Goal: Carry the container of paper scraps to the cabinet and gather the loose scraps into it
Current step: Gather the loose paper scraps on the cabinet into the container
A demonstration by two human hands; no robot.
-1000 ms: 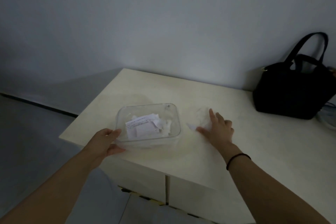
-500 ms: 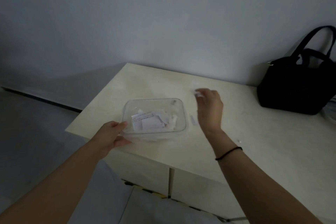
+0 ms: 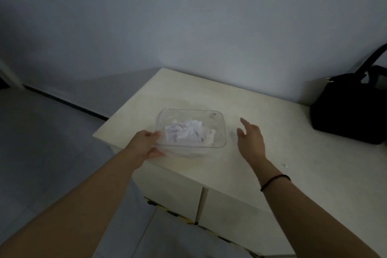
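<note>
A clear plastic container (image 3: pixel 217 120) stands on the pale cabinet top (image 3: pixel 293 148) near its front left corner. White paper scraps (image 3: pixel 188 132) lie heaped inside it. My left hand (image 3: pixel 146 144) grips the container's near left rim. My right hand (image 3: pixel 250 138) hovers just right of the container, fingers spread, holding nothing. A faint small scrap (image 3: pixel 232 132) lies between that hand and the container wall. One tiny scrap (image 3: pixel 284 165) rests on the cabinet top to the right of my right forearm.
A black handbag (image 3: pixel 351 113) stands at the back right of the cabinet against the wall (image 3: pixel 188 27). Grey floor (image 3: pixel 41 153) spreads to the left, past the cabinet's left edge. Two cabinet doors (image 3: pixel 173 195) face me below the top.
My right hand scooped scraps off the cabinet top, lifted them over the container and now hangs open beside it. The heap inside has grown. My left hand kept its hold on the rim.
</note>
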